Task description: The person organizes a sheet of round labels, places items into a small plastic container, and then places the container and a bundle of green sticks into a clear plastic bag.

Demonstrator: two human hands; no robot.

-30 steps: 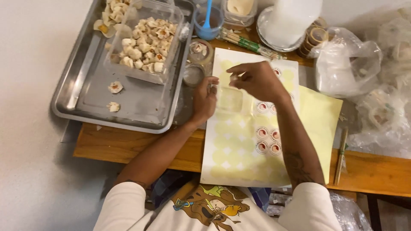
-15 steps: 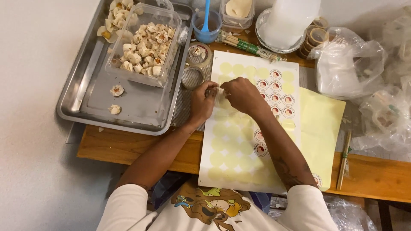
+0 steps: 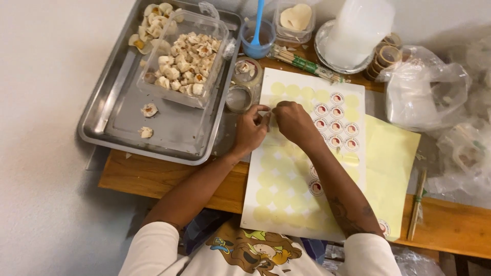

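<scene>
fingers: we see both sets pinched together on something tiny at the sticker sheet's upper left edge; too small to tell what
left hand [image 3: 250,130]: closed pinch, just beside the right
right hand [image 3: 292,120]: has dropped from mid-air a second ago onto the sheet
sticker sheet [image 3: 286,168]: flat on the wooden table [image 3: 153,176], most circles already peeled, a cluster left at upper right
change: we judge another sticker is being peeled
nearby: lidded cups [image 3: 244,84], metal tray [image 3: 107,122] holding a clear tub of dumplings [image 3: 186,56]
</scene>
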